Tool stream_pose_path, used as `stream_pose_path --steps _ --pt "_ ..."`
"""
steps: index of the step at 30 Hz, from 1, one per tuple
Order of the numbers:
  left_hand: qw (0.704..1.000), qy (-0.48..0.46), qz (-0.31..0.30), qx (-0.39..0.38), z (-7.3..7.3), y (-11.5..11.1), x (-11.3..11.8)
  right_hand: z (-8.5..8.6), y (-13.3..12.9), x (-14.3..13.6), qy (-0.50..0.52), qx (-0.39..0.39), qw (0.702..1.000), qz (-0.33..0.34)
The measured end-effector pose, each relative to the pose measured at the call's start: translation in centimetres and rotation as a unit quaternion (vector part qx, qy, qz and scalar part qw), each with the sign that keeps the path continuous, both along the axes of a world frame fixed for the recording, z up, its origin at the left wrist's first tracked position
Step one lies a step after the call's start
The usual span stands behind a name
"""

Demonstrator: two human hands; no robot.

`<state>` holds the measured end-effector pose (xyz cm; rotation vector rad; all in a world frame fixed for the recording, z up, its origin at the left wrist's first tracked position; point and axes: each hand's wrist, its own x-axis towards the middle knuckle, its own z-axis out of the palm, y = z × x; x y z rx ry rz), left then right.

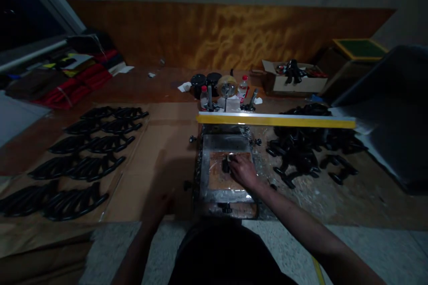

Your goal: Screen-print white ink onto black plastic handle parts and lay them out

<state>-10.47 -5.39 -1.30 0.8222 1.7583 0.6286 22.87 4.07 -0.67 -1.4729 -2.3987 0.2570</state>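
The right hand [243, 170], fingers curled in at the right side of a black part [225, 165] on the middle plate [219, 143], seems to be positioning it; whether it grips, I cannot tell. The left hand [167, 200], near left, is too dark to read. Steady alignment seems called for.

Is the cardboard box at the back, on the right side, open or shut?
Open: black items stick up out of the cardboard box.
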Motion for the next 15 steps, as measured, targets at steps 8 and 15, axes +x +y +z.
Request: stream_pose_path --steps 8,15 --pt "0.942 -0.153 0.021 0.297 14.6 11.9 10.9 -0.2 -0.1 -1.1 0.009 -0.012 0.994 0.110" --pt "0.938 -0.113 -0.001 0.329 14.2 11.0 12.5 1.2 0.4 5.6 0.090 -0.053 0.994 0.011"
